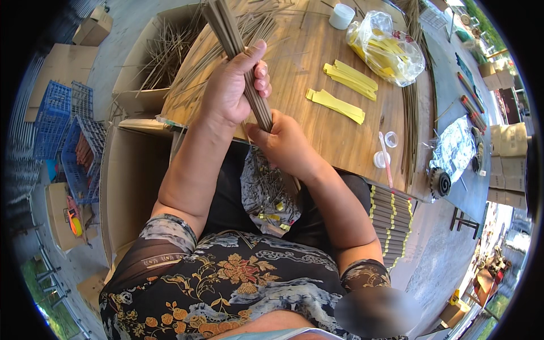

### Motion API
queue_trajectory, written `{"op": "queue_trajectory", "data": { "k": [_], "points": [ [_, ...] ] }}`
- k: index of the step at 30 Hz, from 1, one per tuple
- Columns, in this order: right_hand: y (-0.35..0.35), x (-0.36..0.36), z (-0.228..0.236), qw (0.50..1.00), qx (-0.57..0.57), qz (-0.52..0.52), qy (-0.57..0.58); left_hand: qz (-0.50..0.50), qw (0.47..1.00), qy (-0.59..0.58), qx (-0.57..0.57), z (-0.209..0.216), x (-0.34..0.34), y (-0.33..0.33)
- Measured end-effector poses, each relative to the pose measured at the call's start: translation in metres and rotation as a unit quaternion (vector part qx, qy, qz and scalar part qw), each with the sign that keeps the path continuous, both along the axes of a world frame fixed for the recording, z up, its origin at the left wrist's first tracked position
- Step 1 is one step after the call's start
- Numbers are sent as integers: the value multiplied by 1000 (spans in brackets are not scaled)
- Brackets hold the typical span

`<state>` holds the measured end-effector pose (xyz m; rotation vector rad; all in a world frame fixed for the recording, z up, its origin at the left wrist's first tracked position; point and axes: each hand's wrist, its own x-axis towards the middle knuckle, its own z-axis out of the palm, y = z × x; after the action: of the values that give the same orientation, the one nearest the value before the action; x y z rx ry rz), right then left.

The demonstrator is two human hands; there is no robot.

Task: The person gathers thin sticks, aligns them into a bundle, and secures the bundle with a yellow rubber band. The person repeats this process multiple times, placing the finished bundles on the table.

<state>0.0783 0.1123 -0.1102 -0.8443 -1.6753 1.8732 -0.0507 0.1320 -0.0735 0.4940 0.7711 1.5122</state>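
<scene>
A bundle of thin brown incense sticks [222, 22] slants across in front of me over the table's near edge. My left hand [237, 85] is wrapped round its upper part, thumb pointing up along the sticks. Lower down, my right hand [286, 143] grips the same bundle near its bottom end, which the fingers partly hide. Beneath the hands, a dark crinkled bag [271, 190] with broken sticks and yellow scraps lies in my lap. To the right on the wooden table are two fanned piles of yellow paper strips [351, 80].
A clear plastic bag of yellow strips [385, 48] and a white cup [341, 16] stand farther back. A brush [386, 161] rests by a small open pot [381, 159]. Loose sticks fill a cardboard box [127, 73] at left. Yellow-banded bundles [392, 221] lie below the table's right edge.
</scene>
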Motion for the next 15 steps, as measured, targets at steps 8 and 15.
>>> {"op": "queue_trajectory", "data": {
  "k": [8, 15],
  "points": [
    [2, 8, 14, 968, -214, 121, 53, -131, 978, -117, 113, -5, -10, 0],
    [-2, -3, -16, 996, 86, -36, -15, -10, 999, -49, 22, -1, 0, -1]
  ]
}}
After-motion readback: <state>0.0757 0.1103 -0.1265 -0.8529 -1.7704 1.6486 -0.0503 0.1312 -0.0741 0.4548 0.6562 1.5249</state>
